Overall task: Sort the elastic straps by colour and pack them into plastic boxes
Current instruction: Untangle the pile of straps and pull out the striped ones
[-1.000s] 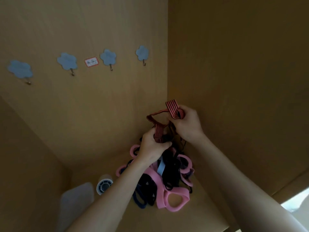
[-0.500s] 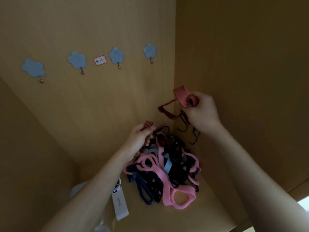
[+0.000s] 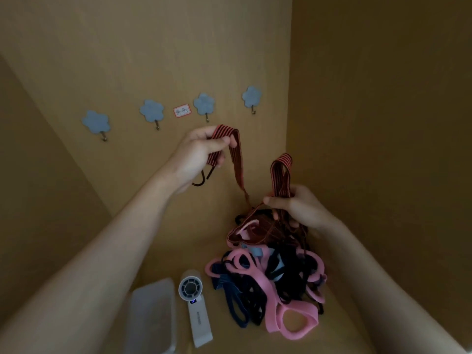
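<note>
Lifting apart, left hand [image 3: 196, 154] and right hand [image 3: 298, 205] each pinch the red striped strap [image 3: 236, 159], now nearly free of the pile [image 3: 268, 277].

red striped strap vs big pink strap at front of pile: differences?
The red striped strap is held up between left hand and right hand; the pink strap lies in the pile. The red striped strap has dark stripes and looks narrower; the pink strap is plain and broader. A dark hook hangs from the red one's end; none shows on the pink. Both are flat bands.
</note>
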A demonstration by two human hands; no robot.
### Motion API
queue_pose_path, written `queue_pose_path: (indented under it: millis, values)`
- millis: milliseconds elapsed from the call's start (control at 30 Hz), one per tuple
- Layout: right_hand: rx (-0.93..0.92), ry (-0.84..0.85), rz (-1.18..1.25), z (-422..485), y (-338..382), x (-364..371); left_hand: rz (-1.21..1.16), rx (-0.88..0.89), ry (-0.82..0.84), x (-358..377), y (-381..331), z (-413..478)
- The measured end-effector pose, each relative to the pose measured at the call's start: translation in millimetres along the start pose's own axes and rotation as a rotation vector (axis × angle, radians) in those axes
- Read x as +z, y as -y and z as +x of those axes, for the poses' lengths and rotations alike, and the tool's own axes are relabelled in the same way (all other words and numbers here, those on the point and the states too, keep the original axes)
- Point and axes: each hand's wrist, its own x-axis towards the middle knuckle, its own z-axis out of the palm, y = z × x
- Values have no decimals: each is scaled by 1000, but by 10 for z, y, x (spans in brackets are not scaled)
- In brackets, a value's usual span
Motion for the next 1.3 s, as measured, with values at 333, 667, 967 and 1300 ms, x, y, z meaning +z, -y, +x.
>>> queue_pose_path:
  millis: [333, 667, 967, 1300]
  values:
    - [-80, 76, 173, 165, 222, 524, -68, 235, 64, -194, -636, -193]
    - [-371, 17, 162, 143, 1006, 29, 29, -330, -171, -178, 881, -441]
    - [-509, 91, 103, -128, 1569, 24, 135, -386, 78, 943, 1528, -277]
    - [-567, 24, 34, -352, 1630, -214, 426, -281, -32, 1125, 1479, 161]
